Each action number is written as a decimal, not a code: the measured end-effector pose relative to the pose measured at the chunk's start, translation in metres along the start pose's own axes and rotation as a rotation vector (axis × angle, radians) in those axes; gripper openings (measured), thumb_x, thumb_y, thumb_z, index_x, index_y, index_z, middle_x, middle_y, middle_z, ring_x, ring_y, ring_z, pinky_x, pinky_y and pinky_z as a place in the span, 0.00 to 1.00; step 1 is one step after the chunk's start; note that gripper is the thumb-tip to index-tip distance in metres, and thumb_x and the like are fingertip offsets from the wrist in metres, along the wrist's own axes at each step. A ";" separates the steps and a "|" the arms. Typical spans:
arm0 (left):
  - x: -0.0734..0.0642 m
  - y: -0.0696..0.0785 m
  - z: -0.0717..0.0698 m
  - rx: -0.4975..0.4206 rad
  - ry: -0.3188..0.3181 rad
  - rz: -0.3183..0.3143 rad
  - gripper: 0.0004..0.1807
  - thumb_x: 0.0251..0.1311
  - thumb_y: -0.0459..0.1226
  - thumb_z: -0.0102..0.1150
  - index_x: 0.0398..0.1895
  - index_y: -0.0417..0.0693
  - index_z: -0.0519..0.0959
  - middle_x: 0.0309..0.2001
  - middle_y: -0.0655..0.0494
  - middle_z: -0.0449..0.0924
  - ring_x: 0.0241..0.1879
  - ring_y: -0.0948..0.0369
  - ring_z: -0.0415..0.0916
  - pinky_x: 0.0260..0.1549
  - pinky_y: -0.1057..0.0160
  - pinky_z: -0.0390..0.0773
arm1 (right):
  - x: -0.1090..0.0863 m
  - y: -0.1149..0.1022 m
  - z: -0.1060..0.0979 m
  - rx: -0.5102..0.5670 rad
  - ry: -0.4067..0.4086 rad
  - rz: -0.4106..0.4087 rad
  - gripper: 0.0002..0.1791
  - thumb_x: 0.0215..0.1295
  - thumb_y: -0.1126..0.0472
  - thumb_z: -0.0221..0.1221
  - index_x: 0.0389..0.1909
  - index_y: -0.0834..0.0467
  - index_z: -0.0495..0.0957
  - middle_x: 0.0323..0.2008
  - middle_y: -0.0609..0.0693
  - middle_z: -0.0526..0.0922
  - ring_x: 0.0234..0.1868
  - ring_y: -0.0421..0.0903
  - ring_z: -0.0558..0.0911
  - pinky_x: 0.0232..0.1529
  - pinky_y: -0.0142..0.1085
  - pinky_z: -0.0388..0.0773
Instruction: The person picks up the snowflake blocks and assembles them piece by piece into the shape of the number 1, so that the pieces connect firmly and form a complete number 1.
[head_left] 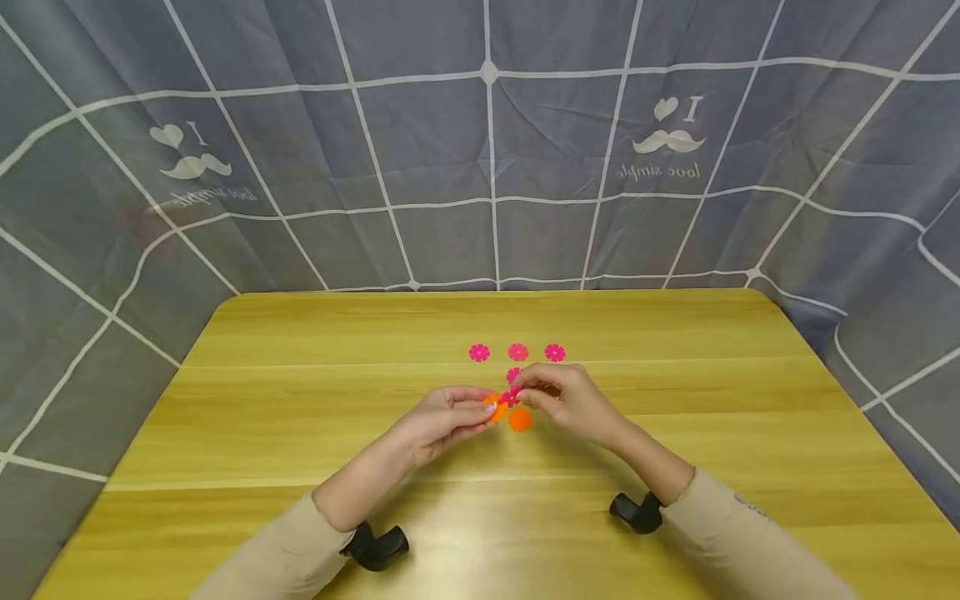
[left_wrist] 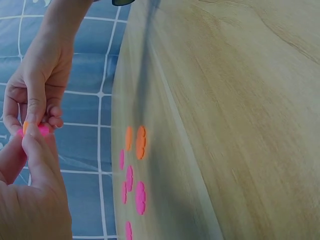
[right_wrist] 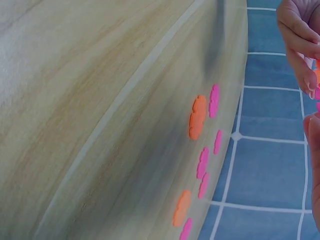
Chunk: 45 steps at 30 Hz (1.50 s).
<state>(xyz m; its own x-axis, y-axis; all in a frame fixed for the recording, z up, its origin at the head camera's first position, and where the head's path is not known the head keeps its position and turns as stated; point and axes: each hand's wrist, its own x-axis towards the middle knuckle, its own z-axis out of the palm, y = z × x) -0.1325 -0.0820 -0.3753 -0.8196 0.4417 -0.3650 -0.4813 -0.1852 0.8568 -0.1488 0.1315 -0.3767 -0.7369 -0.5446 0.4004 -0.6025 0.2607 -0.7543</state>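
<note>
In the head view, my left hand (head_left: 446, 421) pinches an orange notched, flower-shaped disc (head_left: 492, 408) between thumb and fingers. My right hand (head_left: 573, 404) pinches a pink notched disc (head_left: 510, 397) against it, and the two discs meet at an angle. Fingers partly cover both, so how far they interlock cannot be told. Just below them an orange disc (head_left: 520, 419) lies on the table. Another pink disc (head_left: 513, 376) shows beside my right fingertips. In the left wrist view, the held pink disc (left_wrist: 44, 130) shows between both hands, raised above the table.
Behind the hands, a pink disc (head_left: 479, 352), a coral-pink disc (head_left: 518, 352) and another pink disc (head_left: 555, 352) lie in a row on the wooden table (head_left: 315, 450). A grey checked curtain (head_left: 435, 158) hangs behind. Black wrist mounts (head_left: 378, 547) sit under both forearms.
</note>
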 end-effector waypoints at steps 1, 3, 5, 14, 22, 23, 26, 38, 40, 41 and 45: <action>0.000 0.000 0.000 0.000 -0.008 0.001 0.20 0.63 0.26 0.51 0.56 0.23 0.66 0.31 0.53 0.81 0.31 0.64 0.81 0.37 0.70 0.79 | 0.000 0.000 0.000 0.000 -0.004 0.003 0.05 0.58 0.72 0.60 0.34 0.62 0.81 0.31 0.50 0.83 0.27 0.47 0.78 0.29 0.31 0.79; 0.000 -0.001 0.001 0.001 -0.022 -0.005 0.19 0.63 0.25 0.50 0.56 0.22 0.66 0.32 0.53 0.82 0.32 0.64 0.81 0.39 0.69 0.78 | -0.002 0.001 0.000 0.002 -0.014 0.006 0.05 0.58 0.72 0.61 0.34 0.62 0.81 0.32 0.52 0.83 0.27 0.45 0.78 0.29 0.31 0.79; 0.000 -0.002 0.001 -0.002 -0.029 -0.014 0.19 0.64 0.26 0.49 0.56 0.22 0.66 0.32 0.53 0.82 0.32 0.64 0.81 0.37 0.71 0.79 | -0.003 0.002 0.000 -0.002 -0.022 -0.003 0.06 0.57 0.72 0.61 0.34 0.62 0.81 0.31 0.52 0.83 0.27 0.43 0.77 0.28 0.30 0.78; 0.000 0.003 0.000 0.144 -0.030 -0.006 0.20 0.67 0.32 0.49 0.54 0.22 0.68 0.33 0.53 0.79 0.29 0.65 0.79 0.29 0.75 0.78 | 0.004 0.002 0.003 -0.080 -0.061 -0.130 0.06 0.55 0.70 0.63 0.35 0.60 0.81 0.29 0.50 0.82 0.29 0.39 0.77 0.32 0.30 0.78; -0.001 0.004 -0.003 0.214 -0.064 -0.028 0.22 0.67 0.36 0.50 0.56 0.25 0.69 0.33 0.52 0.81 0.28 0.64 0.79 0.28 0.74 0.79 | 0.011 0.001 0.006 -0.066 -0.093 -0.098 0.05 0.58 0.68 0.62 0.35 0.59 0.81 0.29 0.47 0.82 0.29 0.39 0.77 0.32 0.30 0.77; -0.002 0.004 -0.003 0.221 -0.072 -0.033 0.22 0.68 0.37 0.49 0.57 0.25 0.68 0.34 0.52 0.81 0.28 0.64 0.79 0.28 0.74 0.79 | 0.012 0.001 0.007 -0.065 -0.100 -0.096 0.05 0.58 0.68 0.62 0.35 0.59 0.81 0.30 0.48 0.82 0.30 0.39 0.77 0.32 0.30 0.77; -0.004 0.003 -0.006 0.234 -0.083 -0.063 0.23 0.68 0.38 0.50 0.56 0.25 0.68 0.33 0.53 0.80 0.28 0.65 0.79 0.28 0.73 0.79 | 0.012 0.002 0.007 -0.074 -0.118 -0.066 0.06 0.59 0.68 0.61 0.37 0.61 0.81 0.32 0.50 0.83 0.31 0.40 0.77 0.33 0.31 0.78; -0.012 -0.005 -0.015 0.214 -0.063 -0.080 0.26 0.69 0.39 0.48 0.62 0.28 0.63 0.36 0.54 0.73 0.29 0.65 0.78 0.32 0.71 0.80 | 0.001 0.023 0.007 -0.237 -0.216 0.262 0.10 0.53 0.68 0.66 0.37 0.65 0.80 0.28 0.48 0.79 0.29 0.41 0.74 0.31 0.30 0.74; -0.012 -0.006 -0.017 0.210 -0.060 -0.071 0.26 0.69 0.39 0.47 0.62 0.27 0.62 0.37 0.53 0.73 0.31 0.64 0.77 0.34 0.69 0.80 | 0.000 0.027 0.009 -0.236 -0.197 0.290 0.10 0.51 0.68 0.68 0.35 0.64 0.79 0.23 0.46 0.75 0.27 0.41 0.72 0.29 0.30 0.72; -0.012 -0.006 -0.018 0.206 -0.063 -0.063 0.26 0.69 0.38 0.47 0.62 0.27 0.62 0.38 0.53 0.73 0.32 0.64 0.77 0.36 0.68 0.80 | 0.000 0.030 0.010 -0.237 -0.190 0.303 0.11 0.50 0.67 0.68 0.34 0.63 0.79 0.22 0.45 0.73 0.25 0.40 0.70 0.27 0.30 0.70; -0.013 -0.007 -0.020 0.176 -0.079 -0.044 0.25 0.69 0.36 0.46 0.61 0.24 0.60 0.41 0.50 0.73 0.36 0.63 0.76 0.43 0.64 0.79 | 0.001 0.034 0.013 -0.239 -0.184 0.383 0.13 0.48 0.63 0.71 0.33 0.62 0.78 0.19 0.45 0.69 0.23 0.41 0.68 0.26 0.30 0.66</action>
<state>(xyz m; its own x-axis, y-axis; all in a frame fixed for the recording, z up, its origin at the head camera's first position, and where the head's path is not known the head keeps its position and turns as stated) -0.1249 -0.1039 -0.3837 -0.7687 0.5147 -0.3797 -0.4489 -0.0112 0.8935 -0.1661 0.1294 -0.4088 -0.8660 -0.5001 0.0029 -0.3683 0.6338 -0.6802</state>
